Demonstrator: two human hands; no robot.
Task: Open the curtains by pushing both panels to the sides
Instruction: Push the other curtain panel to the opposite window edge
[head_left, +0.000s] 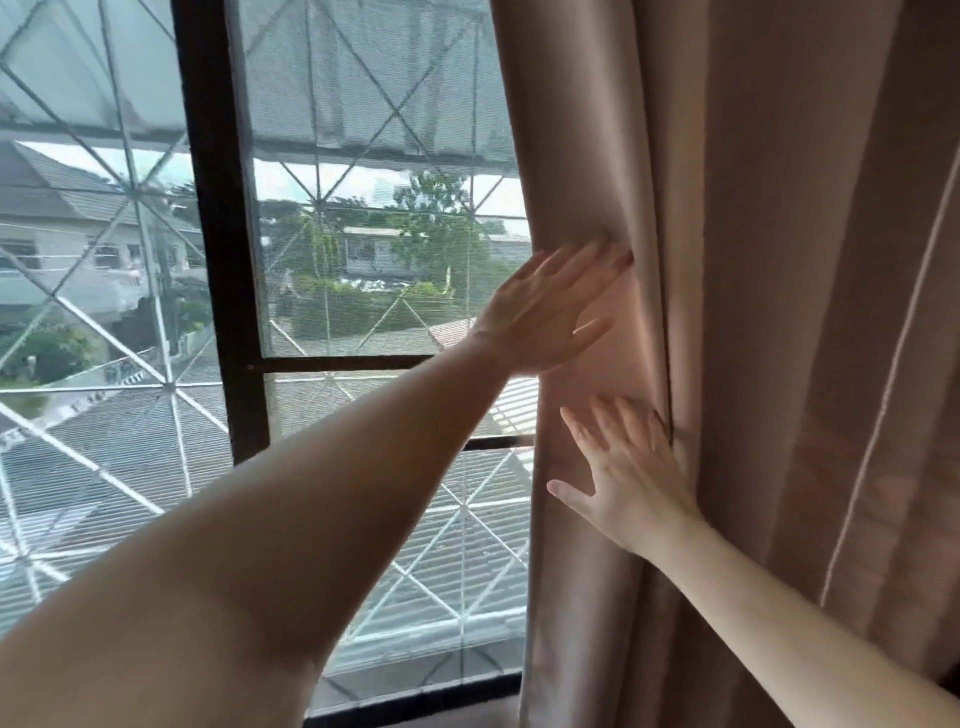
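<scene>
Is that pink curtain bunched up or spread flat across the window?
Bunched up: the curtain hangs in deep folds at the right, both hands pressed flat on it, and the window is uncovered.

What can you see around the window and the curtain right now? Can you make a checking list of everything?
Surface: nothing seen; no table or floor in view.
Job's things: pinkish-beige curtain panel bunched in folds at the right side; no second panel is in view.
Clutter: nothing seen.
Grippers: left hand open and flat, fingertips pressed into a curtain fold; right hand open below it, fingers spread against the same edge.
Cables: nothing seen for certain; a thin pale line runs down the curtain, cannot tell if cord or seam.
Surroundings: dark window frame, diamond-pattern metal grille outside the glass, rooftops, houses and trees beyond, in daylight.
</scene>
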